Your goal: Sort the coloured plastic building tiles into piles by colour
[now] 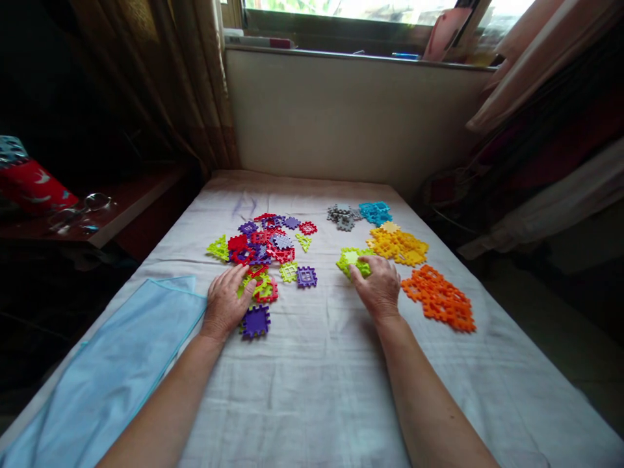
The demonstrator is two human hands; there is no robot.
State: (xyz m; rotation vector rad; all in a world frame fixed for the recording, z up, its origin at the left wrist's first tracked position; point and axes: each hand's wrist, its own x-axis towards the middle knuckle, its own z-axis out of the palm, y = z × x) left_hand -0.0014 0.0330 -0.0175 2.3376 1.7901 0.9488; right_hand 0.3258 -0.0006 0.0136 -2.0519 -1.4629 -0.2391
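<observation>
White cloth [302, 390] is spread beneath. Lime-green and red notched plastic pieces [266, 286] are touched by the left hand [225, 296], a lime-green notched plastic cluster [350, 257] by the right hand [379, 286]; whether gripped cannot be told. Light, stiff handling is expected; edges are best pinched.

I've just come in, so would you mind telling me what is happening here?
A person has both hands among flat plastic pieces on a pale sheet. The left hand is at the near edge of a mixed pile of red, purple and green pieces. The right hand is at a small green pile. Around that, gray, blue, yellow and orange pieces lie grouped by color.
</observation>
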